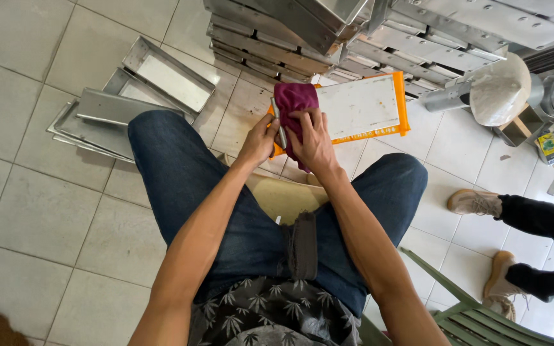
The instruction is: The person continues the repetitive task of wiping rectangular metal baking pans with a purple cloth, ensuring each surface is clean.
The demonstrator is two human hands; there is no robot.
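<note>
Left hand: the left hand (259, 141) was curled shut around a thin grey metal strip (279, 123), gripping its lower part, thumb against the side of it.
Metal strip: it stood nearly upright between the two hands, its upper end just beside the maroon cloth (295, 102) and touching its left edge.
Right hand: the right hand (313, 144) lay over the lower part of the cloth, fingers bent and pressed down on it, closed on the fabric.
Cloth: bunched, dark red, resting against the left end of the orange-framed white board (367, 106).
Board: it lay on the tiled floor (40, 211) in front of the person's knees, tilted slightly, its right end near the stacked metal channels (277, 38).
Person: seated, in blue jeans (181, 173), knees spread, a dark frayed rag (302, 247) draped over the lap.
Loose trays: several shallow metal trays (155, 80) lay overlapping on the floor by the left knee.
Stack: long steel sections were piled along the far edge of the floor.
Other person: two beige shoes (476, 204) and dark trouser legs came in from the right edge, well apart from the hands.
Chair: a green slatted chair (476, 317) stood at the near right corner.
</note>
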